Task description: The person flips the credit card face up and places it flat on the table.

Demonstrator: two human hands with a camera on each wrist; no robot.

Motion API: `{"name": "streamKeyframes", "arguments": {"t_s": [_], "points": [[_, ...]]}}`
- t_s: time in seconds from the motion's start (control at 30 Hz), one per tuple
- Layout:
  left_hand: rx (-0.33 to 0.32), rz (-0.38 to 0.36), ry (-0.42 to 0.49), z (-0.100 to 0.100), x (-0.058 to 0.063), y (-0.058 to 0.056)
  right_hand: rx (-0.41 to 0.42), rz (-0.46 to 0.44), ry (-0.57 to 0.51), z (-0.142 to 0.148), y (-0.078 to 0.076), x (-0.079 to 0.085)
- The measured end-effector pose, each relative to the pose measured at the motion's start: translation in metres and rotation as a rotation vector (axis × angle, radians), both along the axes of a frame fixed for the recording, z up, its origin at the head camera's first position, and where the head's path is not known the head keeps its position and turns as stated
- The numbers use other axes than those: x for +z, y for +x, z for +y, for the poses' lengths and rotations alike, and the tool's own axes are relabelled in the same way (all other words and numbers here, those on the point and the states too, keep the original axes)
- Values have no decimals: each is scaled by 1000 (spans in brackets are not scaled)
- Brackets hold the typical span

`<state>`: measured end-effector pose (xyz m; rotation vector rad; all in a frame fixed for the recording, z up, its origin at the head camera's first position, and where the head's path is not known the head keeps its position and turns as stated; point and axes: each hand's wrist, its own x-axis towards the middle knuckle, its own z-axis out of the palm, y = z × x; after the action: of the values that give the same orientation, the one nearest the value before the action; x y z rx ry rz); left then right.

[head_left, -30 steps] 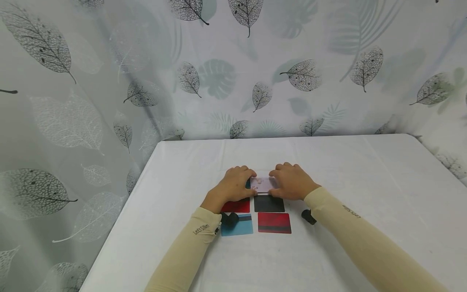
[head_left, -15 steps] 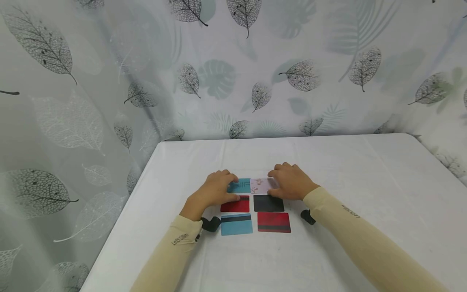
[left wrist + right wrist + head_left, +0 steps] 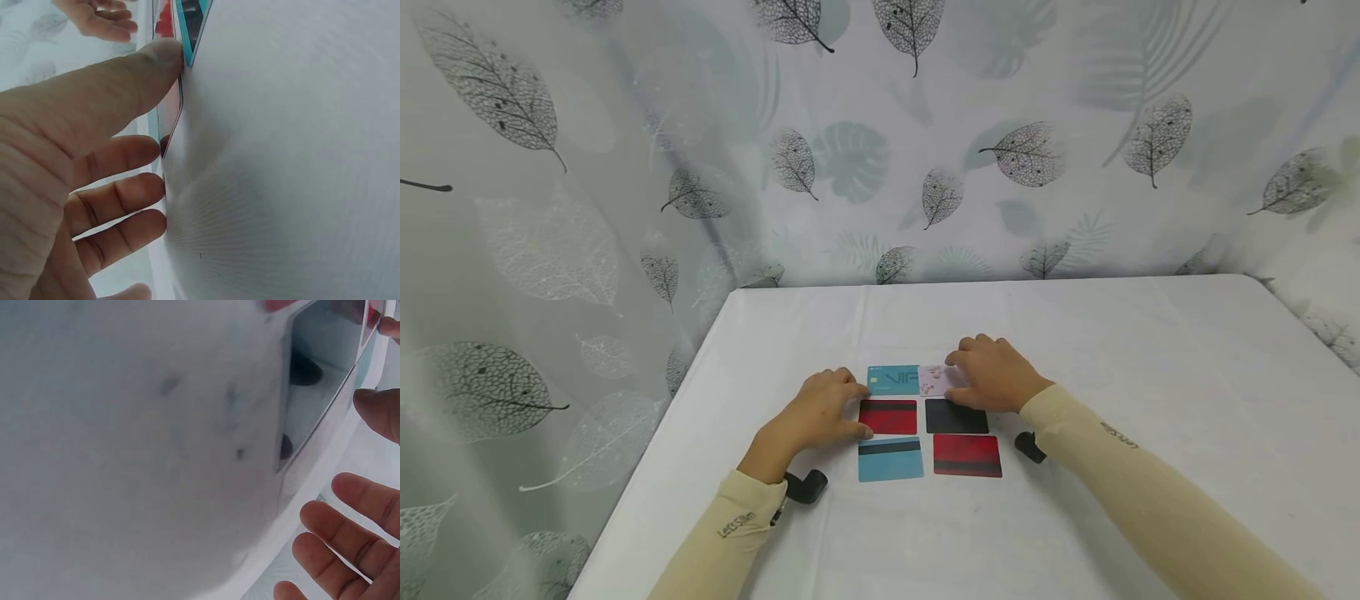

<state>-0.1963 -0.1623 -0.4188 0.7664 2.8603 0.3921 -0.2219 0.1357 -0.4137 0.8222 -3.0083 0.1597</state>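
In the head view my left hand (image 3: 820, 412) is at the left side of the upper red card (image 3: 888, 417), thumb near its lower corner and fingertips near its upper one. In the left wrist view the thumb overlaps that card's edge, and the other fingers (image 3: 128, 194) spread below. My right hand (image 3: 996, 375) rests by the pink flowered card (image 3: 934, 381), covering its right part. Its fingers (image 3: 325, 515) are apart and loosely bent in the right wrist view. The teal card (image 3: 892, 380) with large lettering adjoins the pink one. Below lies a glossy black card (image 3: 957, 417).
Nearest the person lie a light blue card (image 3: 890, 460) with a dark stripe and another red card (image 3: 967, 456). All the cards lie flat in rows on the white-covered table (image 3: 1112, 350). A leaf-patterned curtain (image 3: 880, 150) hangs behind and at the sides.
My left hand has moved left and toward me, from the pink card's side to the red card's left side, uncovering the teal, red and light blue cards. The right hand stays almost in place.
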Motion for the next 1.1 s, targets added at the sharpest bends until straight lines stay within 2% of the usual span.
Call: {"name": "streamKeyframes", "arguments": {"t_s": [0.3, 0.77, 0.97, 1.1], "points": [[-41, 12, 5, 2, 2, 2, 54, -17, -11, -13, 7, 2], [-56, -36, 65, 0, 2, -4, 144, -94, -13, -46, 20, 2], [-68, -16, 87, -3, -1, -4, 157, -101, -46, -54, 20, 2], [-77, 2, 76, -4, -3, -3, 150, -137, -76, -57, 20, 2]]}}
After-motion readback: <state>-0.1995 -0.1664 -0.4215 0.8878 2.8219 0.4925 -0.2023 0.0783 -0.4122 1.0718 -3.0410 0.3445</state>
